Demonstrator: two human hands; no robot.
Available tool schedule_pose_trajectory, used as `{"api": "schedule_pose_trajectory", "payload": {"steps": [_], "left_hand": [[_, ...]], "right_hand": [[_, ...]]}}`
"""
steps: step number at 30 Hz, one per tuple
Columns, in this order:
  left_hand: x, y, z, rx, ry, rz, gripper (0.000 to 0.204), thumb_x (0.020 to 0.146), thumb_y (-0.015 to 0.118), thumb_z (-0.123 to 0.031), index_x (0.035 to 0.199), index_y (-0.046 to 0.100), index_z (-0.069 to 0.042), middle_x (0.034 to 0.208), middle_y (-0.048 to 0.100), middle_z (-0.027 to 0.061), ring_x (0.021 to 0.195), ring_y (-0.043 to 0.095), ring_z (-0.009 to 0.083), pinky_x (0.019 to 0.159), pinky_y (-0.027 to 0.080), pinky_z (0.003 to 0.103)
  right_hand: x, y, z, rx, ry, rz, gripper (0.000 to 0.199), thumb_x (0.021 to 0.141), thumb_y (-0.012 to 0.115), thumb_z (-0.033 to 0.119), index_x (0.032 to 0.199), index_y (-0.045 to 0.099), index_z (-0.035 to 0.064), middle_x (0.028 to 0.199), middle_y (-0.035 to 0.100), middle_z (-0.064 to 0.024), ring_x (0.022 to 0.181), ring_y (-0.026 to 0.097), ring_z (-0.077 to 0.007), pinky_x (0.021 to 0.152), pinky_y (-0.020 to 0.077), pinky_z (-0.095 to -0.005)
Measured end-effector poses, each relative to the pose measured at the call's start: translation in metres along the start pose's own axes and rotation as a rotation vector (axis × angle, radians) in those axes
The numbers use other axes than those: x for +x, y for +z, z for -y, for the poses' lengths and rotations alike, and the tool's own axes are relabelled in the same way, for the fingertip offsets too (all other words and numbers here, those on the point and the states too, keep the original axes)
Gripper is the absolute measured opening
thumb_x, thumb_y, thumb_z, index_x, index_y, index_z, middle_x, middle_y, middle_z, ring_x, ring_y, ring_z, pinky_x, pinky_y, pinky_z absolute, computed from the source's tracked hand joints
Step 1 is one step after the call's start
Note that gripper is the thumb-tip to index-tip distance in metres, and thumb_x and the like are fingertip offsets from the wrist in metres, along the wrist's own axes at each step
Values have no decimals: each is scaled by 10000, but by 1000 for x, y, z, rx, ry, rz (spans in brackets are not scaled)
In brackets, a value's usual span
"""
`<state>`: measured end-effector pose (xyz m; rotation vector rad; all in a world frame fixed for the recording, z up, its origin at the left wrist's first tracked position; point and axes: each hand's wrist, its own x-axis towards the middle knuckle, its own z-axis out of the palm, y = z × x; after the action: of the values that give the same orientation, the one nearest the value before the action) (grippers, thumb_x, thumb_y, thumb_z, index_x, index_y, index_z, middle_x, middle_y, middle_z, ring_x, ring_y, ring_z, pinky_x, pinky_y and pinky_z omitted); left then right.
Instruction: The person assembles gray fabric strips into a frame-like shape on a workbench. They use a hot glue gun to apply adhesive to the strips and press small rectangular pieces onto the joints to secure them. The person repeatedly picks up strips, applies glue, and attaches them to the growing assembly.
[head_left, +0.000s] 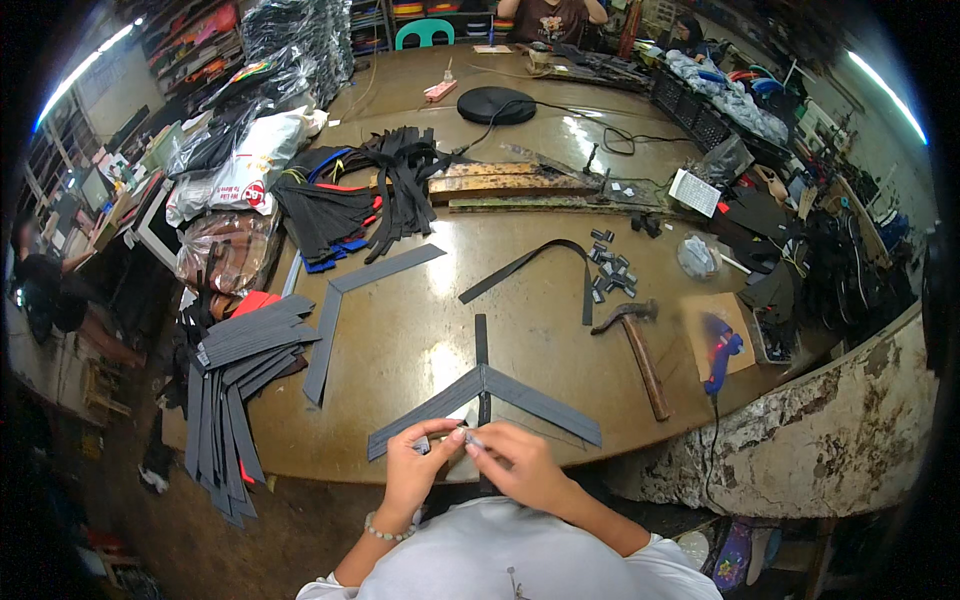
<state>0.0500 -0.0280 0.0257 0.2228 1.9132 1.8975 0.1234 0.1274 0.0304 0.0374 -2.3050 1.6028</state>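
Close to the table's near edge, my left hand (420,455) and my right hand (518,464) meet with fingertips pinched together. What they pinch is small and mostly hidden by the fingers. A pale, pointed piece (461,412) shows just above the left fingers; its kind is unclear. Right beyond my hands lies a grey V-shaped strip (540,406), its corner pointing away from me. A narrow black strap (482,340) runs up past that corner and down toward my fingers.
Right of centre lie a hammer (640,358), several small dark clips (613,268) and a curved black strap (530,262). A blue-and-red corded tool (718,362) rests on cardboard. Leftward are another bent grey strip (330,310) and stacked grey strips (255,350). Wooden bars (510,180) lie farther back.
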Motion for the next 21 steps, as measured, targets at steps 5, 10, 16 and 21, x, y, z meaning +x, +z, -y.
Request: {"api": "schedule_pose_trajectory", "payload": {"steps": [5, 10, 16, 21], "left_hand": [[-1, 0, 3, 36, -37, 9, 194, 853, 757, -140, 962, 719, 15, 913, 714, 46, 836, 609, 88, 781, 475, 233], [2, 6, -2, 59, 30, 26, 189, 851, 754, -144, 963, 729, 7, 897, 712, 42, 828, 604, 91, 786, 471, 244], [6, 0, 1, 120, -18, 115, 185, 856, 756, -154, 949, 741, 5, 833, 700, 13, 769, 570, 67, 722, 452, 229], [8, -1, 2, 109, 22, 58, 179, 869, 745, -149, 950, 742, 11, 796, 680, -6, 728, 539, 45, 674, 436, 210]], "right_hand": [[3, -2, -3, 502, 291, -231, 225, 884, 694, 13, 1101, 667, -44, 990, 622, -72, 863, 636, -154, 787, 557, -258], [3, -6, -13, 588, 501, 10, 189, 903, 672, 2, 1068, 664, -89, 991, 656, -108, 809, 676, -155, 754, 571, -256], [0, -10, -18, 594, 511, 22, 214, 919, 694, 125, 1024, 700, -60, 924, 696, -91, 793, 676, -128, 708, 551, -250], [-1, -12, -18, 604, 503, -11, 228, 924, 687, 129, 1056, 692, -58, 941, 707, -93, 795, 682, -128, 728, 557, -253]]}}
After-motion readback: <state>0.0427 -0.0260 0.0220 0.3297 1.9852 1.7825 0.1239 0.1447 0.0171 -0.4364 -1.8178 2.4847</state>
